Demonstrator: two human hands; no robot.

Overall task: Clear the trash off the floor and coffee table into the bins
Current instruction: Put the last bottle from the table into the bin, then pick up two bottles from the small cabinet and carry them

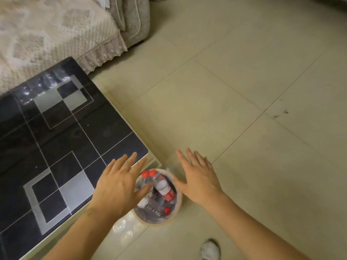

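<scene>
A round tan-rimmed bin (173, 216) stands on the floor by the corner of the coffee table (62, 139). Inside it lie several clear plastic bottles with red caps (165, 190). My left hand (120, 186) hovers over the bin's left side and the table corner, fingers spread and straight, holding nothing. My right hand (199, 175) is spread flat over the bin's right rim, also holding nothing. Part of the bin is hidden under both hands.
The black glass table top has a white and grey square pattern. A sofa (56, 30) with a cream lace cover stands behind it. Beige floor tiles (244, 109) spread to the right. A white-slippered foot (210, 249) shows at the bottom.
</scene>
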